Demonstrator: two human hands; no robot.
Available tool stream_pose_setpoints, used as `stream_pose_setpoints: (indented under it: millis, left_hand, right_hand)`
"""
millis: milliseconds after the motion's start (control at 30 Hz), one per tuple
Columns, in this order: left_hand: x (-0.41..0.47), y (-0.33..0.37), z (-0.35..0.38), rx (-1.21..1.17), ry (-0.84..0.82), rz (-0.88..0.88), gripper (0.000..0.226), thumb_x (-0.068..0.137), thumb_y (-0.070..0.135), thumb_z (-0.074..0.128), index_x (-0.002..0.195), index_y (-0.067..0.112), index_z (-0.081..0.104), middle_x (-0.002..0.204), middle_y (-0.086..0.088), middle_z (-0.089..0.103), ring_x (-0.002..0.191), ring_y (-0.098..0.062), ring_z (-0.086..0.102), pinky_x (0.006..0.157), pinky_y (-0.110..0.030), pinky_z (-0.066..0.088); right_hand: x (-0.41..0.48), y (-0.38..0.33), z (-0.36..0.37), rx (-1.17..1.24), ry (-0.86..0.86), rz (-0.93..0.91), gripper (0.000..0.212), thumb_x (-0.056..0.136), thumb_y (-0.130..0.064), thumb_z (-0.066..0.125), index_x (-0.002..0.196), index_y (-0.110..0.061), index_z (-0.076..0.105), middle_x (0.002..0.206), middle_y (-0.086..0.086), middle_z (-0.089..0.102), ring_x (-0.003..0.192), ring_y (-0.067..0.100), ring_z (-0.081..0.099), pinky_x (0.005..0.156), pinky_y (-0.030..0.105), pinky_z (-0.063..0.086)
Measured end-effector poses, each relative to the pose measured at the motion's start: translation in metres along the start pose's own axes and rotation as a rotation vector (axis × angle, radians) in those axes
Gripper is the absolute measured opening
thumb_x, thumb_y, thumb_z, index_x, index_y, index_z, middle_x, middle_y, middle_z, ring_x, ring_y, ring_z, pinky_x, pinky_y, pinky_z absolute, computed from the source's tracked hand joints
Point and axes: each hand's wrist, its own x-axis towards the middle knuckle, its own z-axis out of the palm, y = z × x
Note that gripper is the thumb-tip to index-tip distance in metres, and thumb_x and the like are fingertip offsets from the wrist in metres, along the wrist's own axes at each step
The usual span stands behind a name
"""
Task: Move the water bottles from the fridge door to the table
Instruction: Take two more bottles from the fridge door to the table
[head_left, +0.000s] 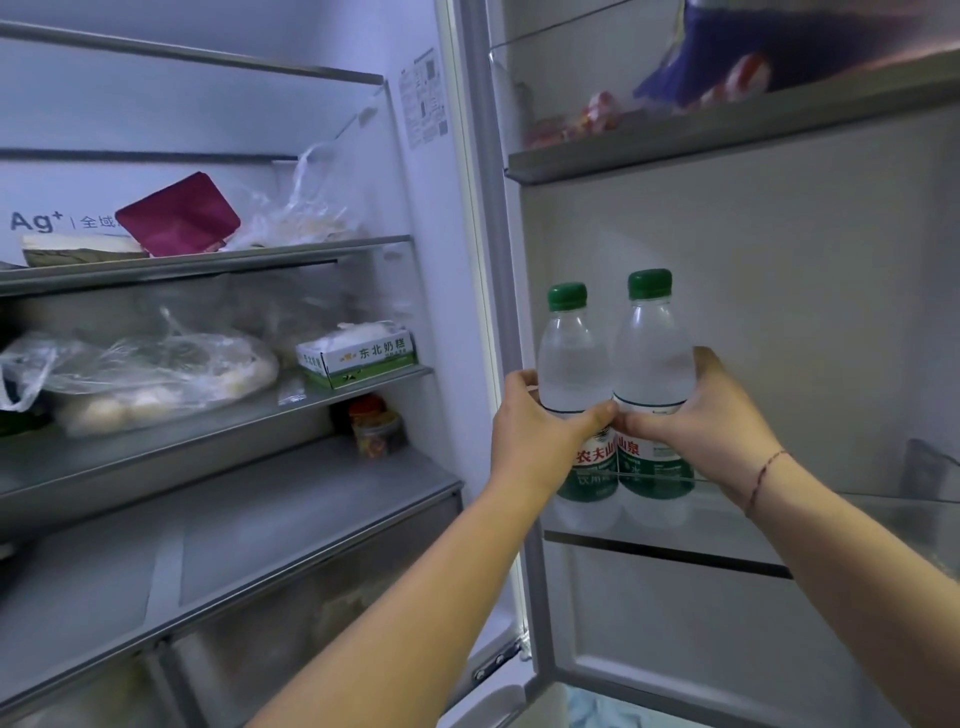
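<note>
On the fridge door shelf (831, 514), seen from your head camera, two green-capped water bottles stand upright and touching. Your left hand (540, 431) wraps the left bottle (574, 364), thumb across its label; your right hand (711, 421) wraps the right bottle (652, 353). Both bottle bases sit behind the clear rail. Bagged food (140, 374) lies on the fridge's inner shelves.
</note>
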Motion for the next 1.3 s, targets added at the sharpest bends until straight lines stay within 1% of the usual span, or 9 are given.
stream_pose_setpoints:
  millis: [100, 267, 400, 533, 633, 800, 1000, 1233, 1300]
  left_hand:
    - [0.001, 0.008, -0.004, -0.046, 0.026, 0.054, 0.067, 0.06, 0.038, 0.087, 0.115, 0.027, 0.049, 0.104, 0.01, 0.067, 0.097, -0.009, 0.066, 0.084, -0.034, 0.058]
    - [0.001, 0.034, -0.016, -0.081, 0.114, 0.143, 0.065, 0.064, 0.034, 0.085, 0.119, 0.017, 0.055, 0.107, 0.004, 0.07, 0.098, -0.011, 0.067, 0.085, -0.034, 0.057]
    - [-0.009, 0.056, -0.03, -0.095, 0.192, 0.197, 0.062, 0.065, 0.03, 0.086, 0.118, 0.017, 0.056, 0.104, 0.004, 0.071, 0.095, -0.011, 0.068, 0.083, -0.032, 0.058]
    - [-0.027, 0.071, -0.057, -0.078, 0.291, 0.265, 0.054, 0.063, 0.03, 0.086, 0.109, 0.026, 0.056, 0.097, 0.006, 0.072, 0.089, -0.009, 0.07, 0.081, -0.035, 0.059]
    - [-0.049, 0.073, -0.089, -0.046, 0.346, 0.267, 0.062, 0.063, 0.03, 0.086, 0.116, 0.018, 0.056, 0.1, 0.0, 0.073, 0.092, -0.015, 0.071, 0.081, -0.041, 0.058]
    - [-0.11, 0.063, -0.158, 0.096, 0.469, 0.189, 0.061, 0.063, 0.029, 0.087, 0.115, 0.017, 0.058, 0.099, 0.001, 0.073, 0.091, -0.014, 0.071, 0.08, -0.041, 0.059]
    - [-0.217, 0.042, -0.243, 0.223, 0.673, 0.014, 0.054, 0.059, 0.033, 0.086, 0.103, 0.028, 0.057, 0.095, 0.011, 0.071, 0.085, -0.004, 0.069, 0.072, -0.029, 0.058]
    - [-0.365, 0.037, -0.318, 0.363, 0.936, -0.23, 0.064, 0.057, 0.034, 0.086, 0.107, 0.027, 0.047, 0.101, 0.011, 0.063, 0.094, -0.012, 0.063, 0.077, -0.037, 0.057]
    - [-0.408, 0.038, -0.331, 0.379, 0.991, -0.288, 0.068, 0.054, 0.033, 0.087, 0.108, 0.028, 0.045, 0.105, 0.009, 0.062, 0.097, -0.014, 0.062, 0.079, -0.035, 0.056]
  right_hand:
    - [0.0, -0.011, -0.002, -0.011, 0.024, -0.068, 0.07, 0.056, -0.04, 0.087, 0.111, -0.022, 0.048, 0.101, -0.012, 0.063, 0.092, 0.008, 0.061, 0.067, 0.02, 0.047]
    - [0.008, -0.033, -0.005, -0.063, 0.005, -0.154, 0.076, 0.058, -0.034, 0.086, 0.12, -0.019, 0.045, 0.107, -0.003, 0.062, 0.097, 0.018, 0.061, 0.079, 0.036, 0.053]
    - [0.009, -0.056, -0.006, -0.019, 0.002, -0.238, 0.079, 0.059, -0.03, 0.086, 0.125, -0.019, 0.043, 0.107, -0.005, 0.06, 0.096, 0.015, 0.06, 0.072, 0.027, 0.049]
    - [-0.002, -0.084, 0.002, 0.08, -0.028, -0.33, 0.068, 0.059, -0.031, 0.086, 0.114, -0.025, 0.046, 0.095, -0.018, 0.059, 0.086, -0.002, 0.058, 0.061, 0.014, 0.045]
    - [-0.018, -0.102, 0.021, 0.159, -0.105, -0.367, 0.066, 0.058, -0.032, 0.085, 0.11, -0.03, 0.045, 0.095, -0.017, 0.059, 0.085, -0.004, 0.059, 0.061, 0.012, 0.046]
    - [-0.061, -0.13, 0.075, 0.247, -0.295, -0.405, 0.071, 0.055, -0.039, 0.085, 0.114, -0.025, 0.048, 0.102, -0.011, 0.063, 0.092, 0.004, 0.062, 0.074, 0.029, 0.053]
    - [-0.145, -0.167, 0.158, 0.378, -0.582, -0.402, 0.072, 0.053, -0.035, 0.087, 0.113, -0.023, 0.049, 0.105, -0.011, 0.065, 0.096, 0.002, 0.063, 0.077, 0.025, 0.052]
    - [-0.281, -0.215, 0.223, 0.496, -0.922, -0.349, 0.071, 0.053, -0.03, 0.088, 0.113, -0.027, 0.049, 0.103, -0.011, 0.064, 0.096, 0.005, 0.062, 0.075, 0.026, 0.054]
    - [-0.321, -0.227, 0.231, 0.525, -1.009, -0.33, 0.075, 0.052, -0.031, 0.089, 0.115, -0.025, 0.049, 0.106, -0.009, 0.064, 0.098, 0.009, 0.062, 0.081, 0.035, 0.055]
